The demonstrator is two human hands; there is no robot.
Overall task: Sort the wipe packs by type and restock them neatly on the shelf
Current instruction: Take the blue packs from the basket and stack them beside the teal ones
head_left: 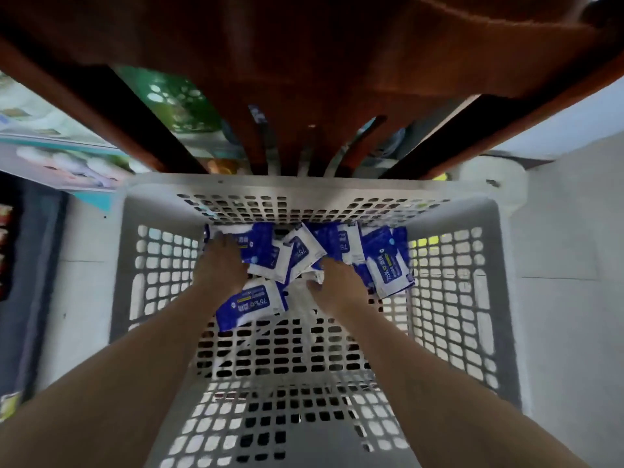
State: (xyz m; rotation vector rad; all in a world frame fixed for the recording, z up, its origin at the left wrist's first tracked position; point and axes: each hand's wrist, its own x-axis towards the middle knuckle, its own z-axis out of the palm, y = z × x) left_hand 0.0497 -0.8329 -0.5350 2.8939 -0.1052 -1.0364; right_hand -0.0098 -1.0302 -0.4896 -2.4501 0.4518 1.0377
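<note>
wipe packs (388, 265) in blue and white lie heaped at the far end of the grey perforated basket (449, 298), overlapping at all angles against its far wall. one loose pack (251, 304) lies a little nearer to you, just right of your left forearm, printed face up. your left hand (221, 265) rests on the left side of the heap, fingers stretched out flat toward the far left corner and not curled round anything that shows. your right hand (337, 285) is down at the middle of the heap, forefinger pointing far and left, thumb out to the left, with a white pack edge between them (motion blur hides the contact, so it cannot be told whether that hand is grasping the edge or only touching it). both your bare forearms come in from the near corners, over the basket's near rim. beyond the far rim stands the brown wooden shelf (304, 62), with a green printed package (175, 99) on it at the left, blurred. pale floor (557, 298) lies to the right of the basket.
</note>
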